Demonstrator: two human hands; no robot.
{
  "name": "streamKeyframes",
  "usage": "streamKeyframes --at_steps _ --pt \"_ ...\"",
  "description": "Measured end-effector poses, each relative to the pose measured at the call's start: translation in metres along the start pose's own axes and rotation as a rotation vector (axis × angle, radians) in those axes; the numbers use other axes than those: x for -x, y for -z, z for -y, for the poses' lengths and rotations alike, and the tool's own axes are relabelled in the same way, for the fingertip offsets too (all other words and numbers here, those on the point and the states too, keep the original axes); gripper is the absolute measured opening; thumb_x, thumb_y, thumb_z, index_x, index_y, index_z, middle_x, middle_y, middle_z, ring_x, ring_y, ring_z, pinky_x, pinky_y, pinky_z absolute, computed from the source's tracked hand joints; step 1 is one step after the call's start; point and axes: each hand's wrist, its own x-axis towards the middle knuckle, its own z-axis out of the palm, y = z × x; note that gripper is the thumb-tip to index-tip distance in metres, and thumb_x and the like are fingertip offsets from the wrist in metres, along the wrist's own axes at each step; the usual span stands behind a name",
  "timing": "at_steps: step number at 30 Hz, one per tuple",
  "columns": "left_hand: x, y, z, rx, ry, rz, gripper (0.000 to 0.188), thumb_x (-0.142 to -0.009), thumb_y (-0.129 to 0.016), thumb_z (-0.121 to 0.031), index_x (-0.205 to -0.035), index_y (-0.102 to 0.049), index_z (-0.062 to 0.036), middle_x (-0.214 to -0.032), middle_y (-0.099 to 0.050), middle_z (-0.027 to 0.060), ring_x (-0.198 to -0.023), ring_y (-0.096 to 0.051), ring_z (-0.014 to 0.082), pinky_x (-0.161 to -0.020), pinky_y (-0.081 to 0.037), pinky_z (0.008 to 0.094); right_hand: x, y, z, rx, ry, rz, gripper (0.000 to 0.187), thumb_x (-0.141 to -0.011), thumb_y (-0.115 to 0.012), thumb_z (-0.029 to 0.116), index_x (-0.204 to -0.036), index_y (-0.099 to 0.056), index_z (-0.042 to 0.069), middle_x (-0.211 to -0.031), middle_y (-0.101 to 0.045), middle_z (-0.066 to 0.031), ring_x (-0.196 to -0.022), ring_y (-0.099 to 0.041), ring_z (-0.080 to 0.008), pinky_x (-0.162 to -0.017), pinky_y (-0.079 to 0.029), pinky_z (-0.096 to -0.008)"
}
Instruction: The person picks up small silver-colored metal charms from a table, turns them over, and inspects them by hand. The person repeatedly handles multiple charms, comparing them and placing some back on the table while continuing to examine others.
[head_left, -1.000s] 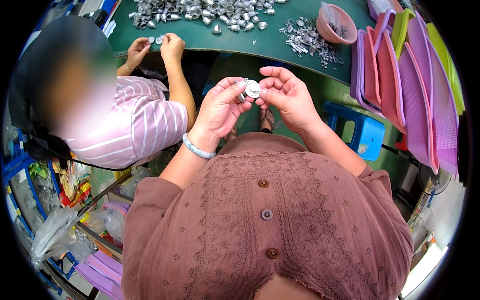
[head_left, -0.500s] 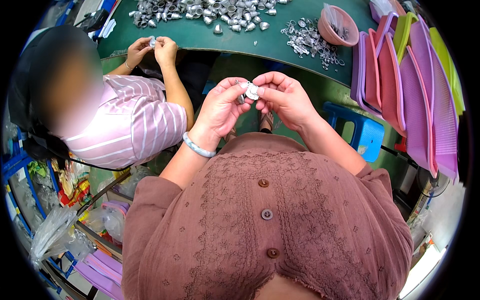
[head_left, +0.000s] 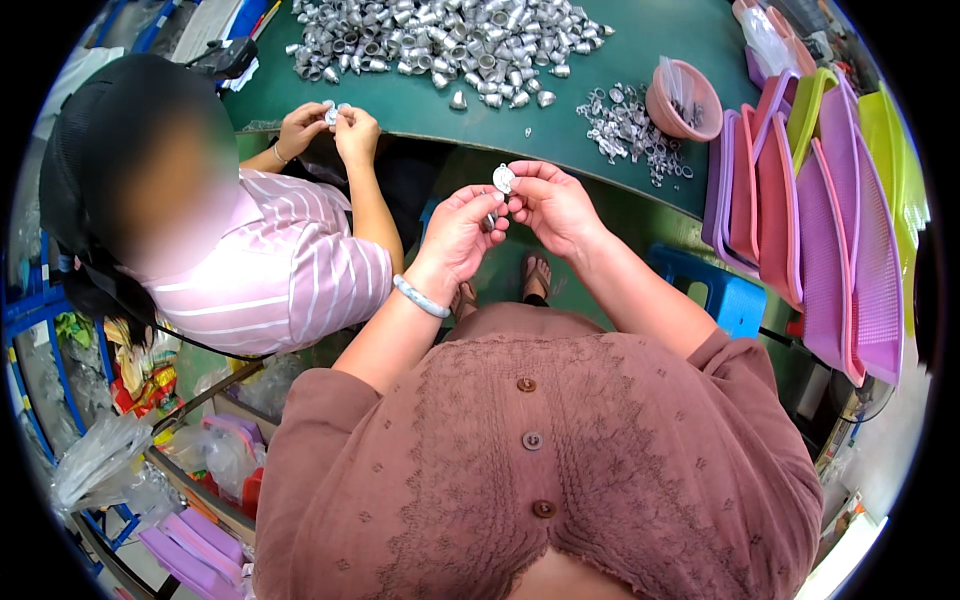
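My right hand [head_left: 556, 208] pinches a small round silver metal disc [head_left: 503, 179] with a little loop at its top, between thumb and index finger. Just below it, my left hand [head_left: 460, 235] is closed, thumb close to the disc. Among its curled fingers shows a small grey metal piece [head_left: 489, 221], mostly covered, so its kind is unclear. Both hands are held together in front of my body, short of the green table [head_left: 440, 112].
Silver cup-shaped metal parts [head_left: 440, 45] are heaped on the table. To their right lie small metal fittings [head_left: 630, 130] and a pink bowl [head_left: 683, 100]. A co-worker [head_left: 290, 240] sits at left, holding a small part. Colored baskets [head_left: 800, 210] and a blue stool [head_left: 728, 290] stand at right.
The disc, earlier between the fingertips of both hands, now stands higher, in my right fingertips. My left fingers have dropped slightly below it. The whole view has shifted, showing more of the table.
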Motion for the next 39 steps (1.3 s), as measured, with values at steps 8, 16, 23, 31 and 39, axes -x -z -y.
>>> streamKeyframes --at_steps 8,16,23,31,39 --pt "-0.035 0.019 0.001 0.122 -0.034 -0.100 0.008 -0.082 -0.058 -0.012 -0.087 -0.054 -0.0083 -0.068 -0.055 0.0003 -0.057 -0.052 0.0098 -0.049 -0.040 0.0217 -0.039 -0.009 -0.005 0.017 -0.014 -0.070 0.014 -0.079 -0.055 -0.001 -0.093 -0.053 0.002 -0.076 -0.059 -0.0074 -0.055 -0.055 -0.0112 -0.047 -0.044 -0.0209" --pt "-0.058 0.031 -0.006 0.170 -0.058 -0.156 0.011 -0.084 -0.054 -0.012 -0.094 -0.051 -0.0080 -0.072 -0.057 0.0019 -0.060 -0.052 0.0104 -0.051 -0.040 0.0219 -0.069 -0.014 -0.007 0.048 -0.027 -0.087 0.015 -0.078 -0.055 -0.003 -0.093 -0.052 0.001 -0.076 -0.059 -0.0078 -0.055 -0.054 -0.0112 -0.046 -0.043 -0.0211" --pt "-0.076 0.039 -0.007 0.243 -0.052 -0.179 0.008 -0.085 -0.052 -0.011 -0.091 -0.053 -0.0067 -0.070 -0.055 0.0024 -0.057 -0.050 0.0102 -0.050 -0.039 0.0207 -0.090 -0.014 -0.010 0.067 -0.048 -0.104 0.020 -0.077 -0.055 -0.003 -0.096 -0.051 0.001 -0.076 -0.059 -0.0085 -0.055 -0.054 -0.0119 -0.046 -0.043 -0.0215" --pt "-0.088 0.037 -0.005 0.258 -0.028 -0.228 0.007 -0.084 -0.052 -0.013 -0.089 -0.054 -0.0068 -0.068 -0.055 0.0015 -0.057 -0.050 0.0100 -0.048 -0.039 0.0202 -0.099 -0.006 -0.007 0.103 -0.069 -0.103 0.021 -0.078 -0.054 -0.003 -0.098 -0.050 0.001 -0.078 -0.058 -0.0076 -0.058 -0.054 -0.0117 -0.049 -0.045 -0.0223" --pt "-0.086 0.037 -0.002 0.284 -0.026 -0.103 0.011 -0.085 -0.053 -0.016 -0.091 -0.054 -0.0070 -0.072 -0.058 0.0030 -0.061 -0.052 0.0113 -0.053 -0.042 0.0210 -0.097 0.003 -0.003 0.067 -0.080 -0.081 0.022 -0.078 -0.054 -0.002 -0.099 -0.050 0.000 -0.079 -0.059 -0.0087 -0.059 -0.055 -0.0126 -0.051 -0.045 -0.0227"
